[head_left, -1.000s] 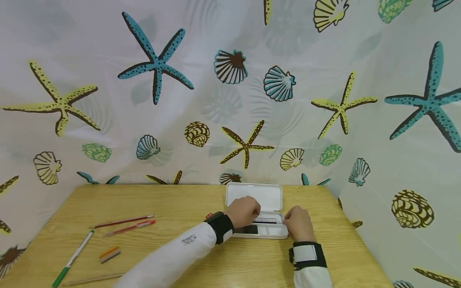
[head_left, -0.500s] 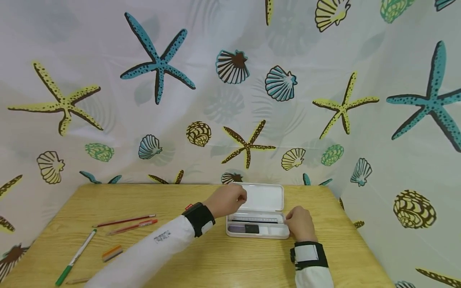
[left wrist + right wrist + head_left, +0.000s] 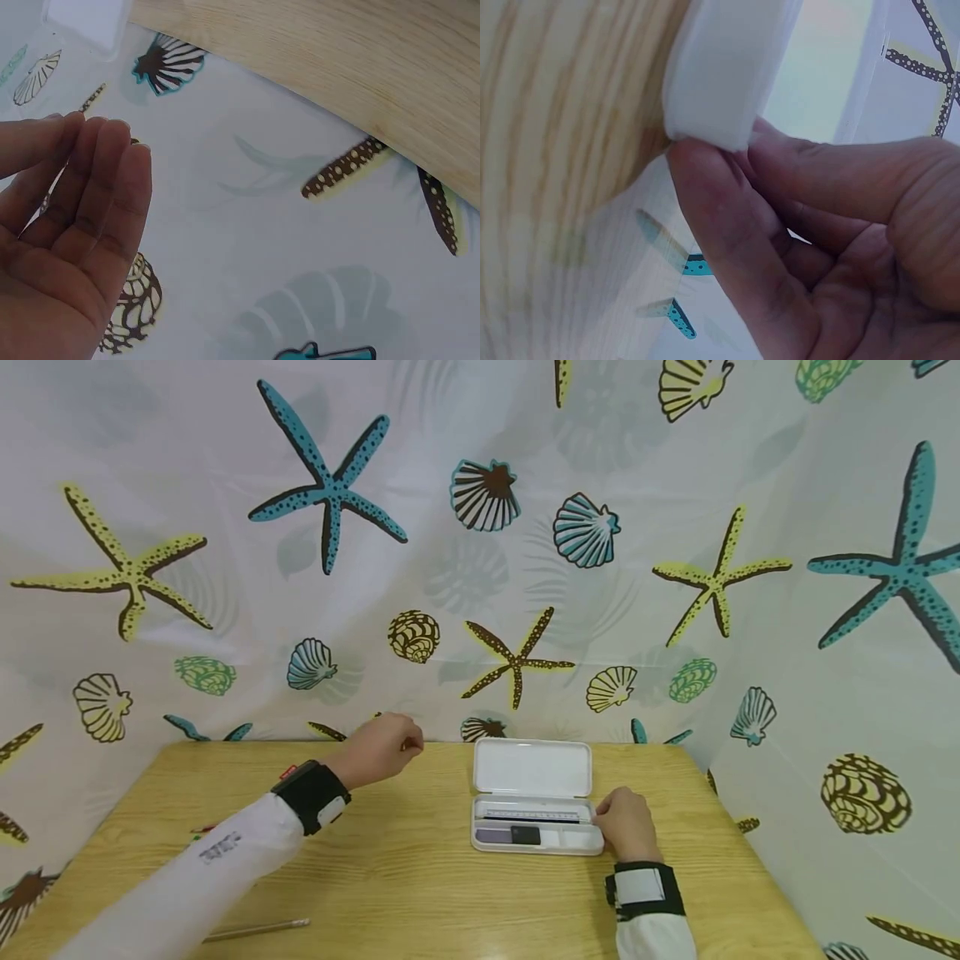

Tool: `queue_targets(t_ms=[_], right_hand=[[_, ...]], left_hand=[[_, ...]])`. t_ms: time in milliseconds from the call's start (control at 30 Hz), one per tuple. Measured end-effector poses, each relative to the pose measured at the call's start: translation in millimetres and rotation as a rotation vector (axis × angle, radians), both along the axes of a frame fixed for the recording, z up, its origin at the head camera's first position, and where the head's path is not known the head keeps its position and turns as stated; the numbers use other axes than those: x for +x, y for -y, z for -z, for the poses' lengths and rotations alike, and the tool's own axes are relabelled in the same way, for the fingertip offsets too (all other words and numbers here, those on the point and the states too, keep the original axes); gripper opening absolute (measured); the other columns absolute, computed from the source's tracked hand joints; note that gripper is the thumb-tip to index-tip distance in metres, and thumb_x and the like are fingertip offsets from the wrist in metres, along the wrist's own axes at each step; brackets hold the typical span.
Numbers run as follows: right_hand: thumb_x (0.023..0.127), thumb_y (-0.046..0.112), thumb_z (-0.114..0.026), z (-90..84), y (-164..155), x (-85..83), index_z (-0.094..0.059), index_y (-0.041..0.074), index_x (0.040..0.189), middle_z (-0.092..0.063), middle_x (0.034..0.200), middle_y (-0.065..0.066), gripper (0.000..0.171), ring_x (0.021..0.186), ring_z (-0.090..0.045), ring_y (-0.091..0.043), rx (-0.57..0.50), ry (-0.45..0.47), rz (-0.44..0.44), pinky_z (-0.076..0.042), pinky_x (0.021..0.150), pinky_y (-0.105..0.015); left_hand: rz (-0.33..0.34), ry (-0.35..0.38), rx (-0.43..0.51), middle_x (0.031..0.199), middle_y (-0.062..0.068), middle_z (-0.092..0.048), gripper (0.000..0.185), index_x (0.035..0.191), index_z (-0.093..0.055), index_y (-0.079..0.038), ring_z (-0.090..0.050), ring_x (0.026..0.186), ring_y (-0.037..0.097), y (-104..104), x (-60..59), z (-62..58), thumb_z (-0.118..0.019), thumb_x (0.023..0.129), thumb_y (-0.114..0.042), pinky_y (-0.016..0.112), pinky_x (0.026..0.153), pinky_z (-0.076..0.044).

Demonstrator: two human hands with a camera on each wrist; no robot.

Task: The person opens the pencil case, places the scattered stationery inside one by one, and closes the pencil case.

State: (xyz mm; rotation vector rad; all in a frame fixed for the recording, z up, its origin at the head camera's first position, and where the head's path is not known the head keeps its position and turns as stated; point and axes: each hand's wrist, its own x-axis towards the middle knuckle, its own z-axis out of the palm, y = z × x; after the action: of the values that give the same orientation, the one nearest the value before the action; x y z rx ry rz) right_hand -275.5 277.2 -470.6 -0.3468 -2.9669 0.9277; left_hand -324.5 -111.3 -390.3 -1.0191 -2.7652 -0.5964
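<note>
- The fingers (image 3: 97, 195) of the left hand (image 3: 380, 747) were straight and pressed together side by side, holding nothing, raised above the far edge of the bench (image 3: 420, 893) and well to the left of the pencil case (image 3: 536, 800).
- The fingers (image 3: 727, 247) of the right hand (image 3: 626, 823) were curled round the right end of the pencil case, thumb against its white corner, gripping it.
- The pencil case, white, lay with its lid back near the far edge of the bench, right of the middle; the lid rested flat on the far side of the tray.
- In the tray a ruler (image 3: 531, 816) lay lengthwise along the far compartment, and a dark eraser (image 3: 525, 835) sat in the near compartment toward the left end.
- A pencil (image 3: 255, 930) lay by the near edge of the bench, toward the left, well apart from the case.
- A curtain (image 3: 480, 543) printed with starfish and shells hung behind and beside the bench.
</note>
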Motion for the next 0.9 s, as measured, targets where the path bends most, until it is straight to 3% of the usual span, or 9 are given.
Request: queue_targets(t_ms=[200,367,633,900], right_hand=[[0.086,-0.002,-0.074,-0.5,-0.5,1.3,-0.072,-0.006,0.084,-0.067,0.079,-0.014,0.005,0.071,-0.061,-0.028,0.005,0.003,0.005,-0.051,0.058,-0.035],[0.088,-0.001,-0.074,1.7,-0.4,1.9,-0.072,-0.006,0.085,-0.067,0.080,-0.014,0.006,0.070,-0.061,-0.028,-0.015,0.025,0.011,-0.050,0.057,-0.034],[0.087,-0.002,-0.074,1.8,-1.2,1.7,-0.072,-0.006,0.084,-0.067,0.080,-0.014,0.005,0.071,-0.061,-0.027,-0.016,0.009,0.009,-0.050,0.057,-0.034],[0.087,-0.002,-0.074,2.4,-0.6,-0.1,-0.071,-0.006,0.084,-0.067,0.079,-0.014,0.006,0.068,-0.061,-0.026,-0.030,0.000,0.005,-0.049,0.055,-0.033]], left_hand=[[-0.035,0.028,-0.009,0.084,-0.001,-0.066,0.011,0.088,-0.075,-0.010,-0.059,0.075,0.013,41.6,-1.1,-12.7,-0.072,0.095,-0.002,0.035,0.071,-0.053],[-0.037,0.051,-0.037,0.083,0.000,-0.066,0.014,0.087,-0.074,-0.010,-0.058,0.074,0.013,71.5,1.4,-12.4,-0.070,0.095,0.000,0.036,0.071,-0.052],[-0.038,0.129,-0.048,0.079,0.000,-0.066,0.015,0.084,-0.075,-0.007,-0.057,0.070,0.011,114.9,2.6,10.6,-0.071,0.090,0.006,0.037,0.069,-0.052],[-0.117,0.224,-0.120,0.083,0.002,-0.068,0.006,0.087,-0.075,-0.003,-0.060,0.074,0.015,162.1,9.6,46.0,-0.079,0.085,0.001,0.039,0.068,-0.053]])
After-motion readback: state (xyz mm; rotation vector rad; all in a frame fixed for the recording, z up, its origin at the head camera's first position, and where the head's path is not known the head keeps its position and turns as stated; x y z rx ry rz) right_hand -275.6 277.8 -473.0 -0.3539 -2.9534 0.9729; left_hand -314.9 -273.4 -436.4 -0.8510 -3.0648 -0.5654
